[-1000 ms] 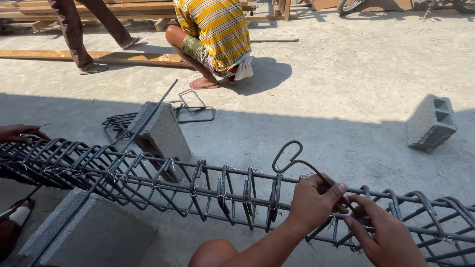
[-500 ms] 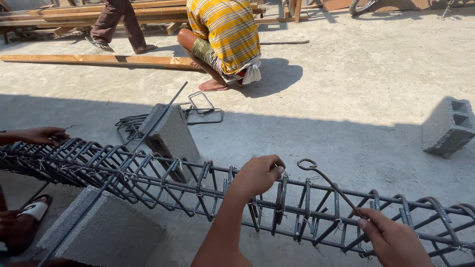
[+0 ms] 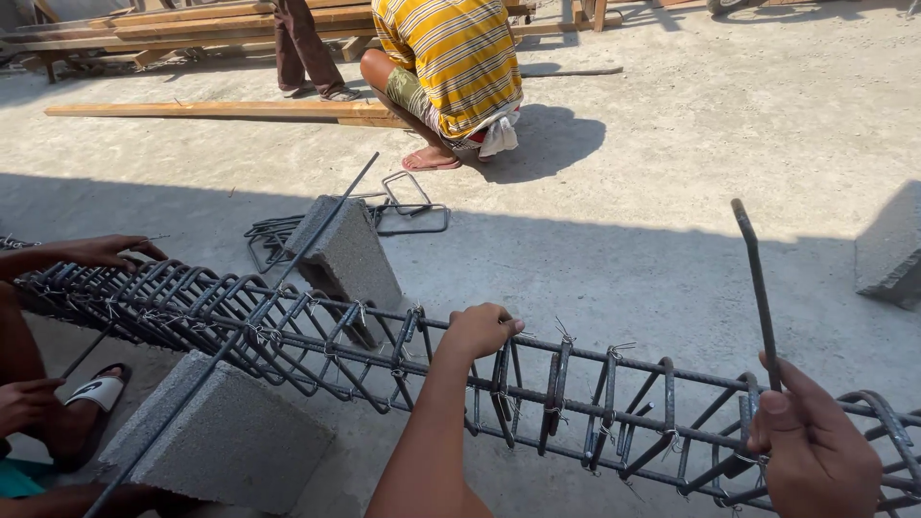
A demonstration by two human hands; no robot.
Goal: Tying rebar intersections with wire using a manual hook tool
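Note:
A long rebar cage [image 3: 317, 336] of dark steel bars and closely spaced stirrups lies across the view, resting on grey concrete blocks. My left hand [image 3: 480, 329] grips the cage's top bar near the middle. My right hand [image 3: 815, 446] is closed around a bent steel hook tool [image 3: 758, 288] that stands upright over the cage's right part. Thin tie wire ends stick up at several stirrup joints.
Another person's hands [image 3: 101, 251] touch the cage at far left, with a sandalled foot [image 3: 91, 393] below. A person in a yellow striped shirt [image 3: 456, 58] crouches beyond; loose stirrups [image 3: 403, 206] lie on the concrete. Blocks [image 3: 350, 254] [image 3: 225, 441] [image 3: 892, 259] and wooden planks [image 3: 211, 110] are around.
My left hand slid left along the cage and took hold of the top bar. The hook tool in my right hand swung from leaning over the cage to upright.

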